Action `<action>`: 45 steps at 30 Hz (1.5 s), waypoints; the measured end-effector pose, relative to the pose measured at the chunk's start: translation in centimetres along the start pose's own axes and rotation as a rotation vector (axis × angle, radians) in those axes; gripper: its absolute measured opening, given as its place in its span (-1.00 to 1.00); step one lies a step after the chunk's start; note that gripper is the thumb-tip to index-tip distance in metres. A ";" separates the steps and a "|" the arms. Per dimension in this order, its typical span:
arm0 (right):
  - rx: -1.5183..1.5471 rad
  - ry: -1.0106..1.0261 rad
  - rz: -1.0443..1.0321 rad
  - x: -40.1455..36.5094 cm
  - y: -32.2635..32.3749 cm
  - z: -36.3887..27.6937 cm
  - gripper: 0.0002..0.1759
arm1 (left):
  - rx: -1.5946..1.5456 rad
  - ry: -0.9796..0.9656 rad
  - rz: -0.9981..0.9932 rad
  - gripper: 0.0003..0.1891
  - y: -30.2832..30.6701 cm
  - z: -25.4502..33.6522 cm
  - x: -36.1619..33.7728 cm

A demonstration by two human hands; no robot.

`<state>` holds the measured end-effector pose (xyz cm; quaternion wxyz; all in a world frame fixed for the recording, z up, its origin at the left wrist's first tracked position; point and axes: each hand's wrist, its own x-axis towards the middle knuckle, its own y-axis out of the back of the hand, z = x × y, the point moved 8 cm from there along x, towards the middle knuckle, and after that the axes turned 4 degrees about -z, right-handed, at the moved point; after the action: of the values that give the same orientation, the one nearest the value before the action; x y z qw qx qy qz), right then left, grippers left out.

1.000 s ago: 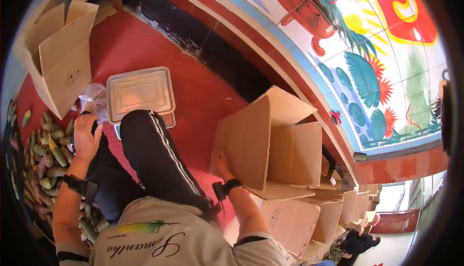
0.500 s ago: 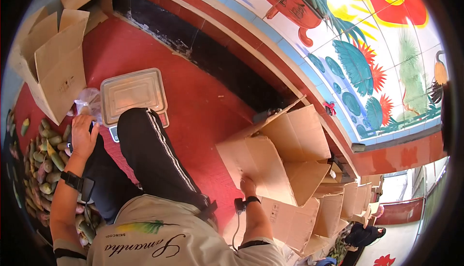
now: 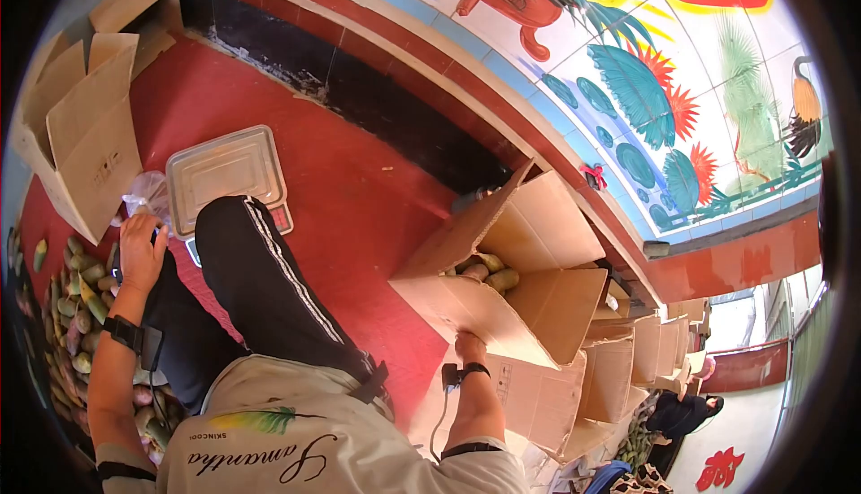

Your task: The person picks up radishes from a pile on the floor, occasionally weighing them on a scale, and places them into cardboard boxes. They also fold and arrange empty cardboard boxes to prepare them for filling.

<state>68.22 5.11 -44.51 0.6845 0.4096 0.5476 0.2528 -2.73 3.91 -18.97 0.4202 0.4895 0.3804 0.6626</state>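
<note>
My right hand is closed at the near side of an open cardboard box, with its fingertips hidden against the board. Inside that box lie several oblong, greenish-pink fruits or roots. Over at the left, my left hand lies on my bent knee, thumb apart from the fingers. Just beyond it are a crumpled clear plastic bag and a scale with a flat tray. A heap of green and reddish oblong produce spreads beside my left forearm.
Another open cardboard box stands at far left on the red floor. More open boxes line up at the right. A low tiled wall runs along the back. A person in dark clothes is farther off at right.
The box at my right hand has tipped so its opening shows the produce inside. The hand stays on it. My view has shifted slightly; my left hand remains at the knee.
</note>
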 end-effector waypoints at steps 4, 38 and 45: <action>-0.039 0.019 -0.038 -2.2 2.4 -1.0 -0.70 | 0.019 -0.004 -0.009 -0.80 -0.2 0.0 -0.1; 0.067 -0.697 0.580 -19.4 17.2 18.2 -0.76 | -0.004 0.021 0.009 -0.80 0.2 0.1 -0.3; -0.105 -0.668 0.868 -21.6 21.6 17.7 -0.81 | -0.020 0.005 -0.005 -0.80 0.4 0.1 -0.1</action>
<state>81.51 -5.44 -13.53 0.6734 0.6212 0.0682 0.3950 -2.67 3.65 -18.60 0.4256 0.4827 0.3760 0.6667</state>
